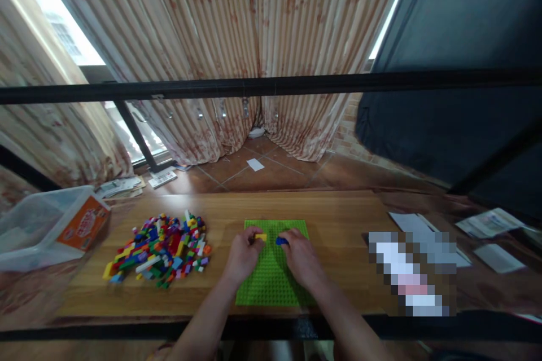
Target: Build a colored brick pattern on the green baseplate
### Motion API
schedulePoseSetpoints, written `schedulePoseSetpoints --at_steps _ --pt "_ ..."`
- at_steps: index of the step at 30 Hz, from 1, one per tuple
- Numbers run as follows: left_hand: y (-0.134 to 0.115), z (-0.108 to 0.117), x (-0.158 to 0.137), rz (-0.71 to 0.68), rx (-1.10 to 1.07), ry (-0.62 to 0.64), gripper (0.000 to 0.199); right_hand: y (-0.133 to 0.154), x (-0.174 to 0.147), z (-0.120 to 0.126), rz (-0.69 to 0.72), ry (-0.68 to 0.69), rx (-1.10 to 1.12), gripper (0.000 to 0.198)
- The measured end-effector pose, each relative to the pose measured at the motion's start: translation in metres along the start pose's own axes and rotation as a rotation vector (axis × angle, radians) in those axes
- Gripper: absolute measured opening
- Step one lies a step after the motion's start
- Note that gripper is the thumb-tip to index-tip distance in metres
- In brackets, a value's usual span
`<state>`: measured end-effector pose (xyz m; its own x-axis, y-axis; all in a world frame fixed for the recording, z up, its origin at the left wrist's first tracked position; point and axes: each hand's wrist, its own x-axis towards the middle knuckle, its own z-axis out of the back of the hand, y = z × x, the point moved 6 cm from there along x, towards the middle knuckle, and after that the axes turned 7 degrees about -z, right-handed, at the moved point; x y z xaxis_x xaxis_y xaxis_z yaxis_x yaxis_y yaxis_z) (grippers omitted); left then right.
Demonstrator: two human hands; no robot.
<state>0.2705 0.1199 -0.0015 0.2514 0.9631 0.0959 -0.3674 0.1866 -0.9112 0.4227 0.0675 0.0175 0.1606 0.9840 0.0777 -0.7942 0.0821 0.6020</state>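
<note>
Over the upper part of a green studded baseplate (271, 287), both hands are at work close together. My left hand (245, 251) pinches a yellow toy brick (261, 236) between thumb and fingers. In my right hand (300, 254) is a blue toy brick (280, 241), partly covered by the fingertips. A small gap separates the two bricks. Whether either brick touches the studs cannot be made out. To the left of the baseplate lies a loose heap of mixed coloured toy bricks (169, 245).
The wooden table (339, 248) carries all this. A clear plastic bin (38, 254) with an orange label stands at its left. Papers (499, 256) and a blurred-out patch are on the right. A black bar (271, 86) crosses in front of the curtains (212, 22).
</note>
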Motion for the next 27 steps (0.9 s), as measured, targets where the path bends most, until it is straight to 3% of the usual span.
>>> schedulePoseSetpoints --at_steps 11,27 --pt "-0.018 0.004 -0.002 -0.151 0.487 0.028 0.026 -0.010 0.001 -0.003 0.016 -0.029 0.003 0.023" --pt "-0.021 0.001 -0.002 -0.191 0.590 0.142 0.029 -0.011 0.008 -0.002 0.001 -0.055 0.040 0.023"
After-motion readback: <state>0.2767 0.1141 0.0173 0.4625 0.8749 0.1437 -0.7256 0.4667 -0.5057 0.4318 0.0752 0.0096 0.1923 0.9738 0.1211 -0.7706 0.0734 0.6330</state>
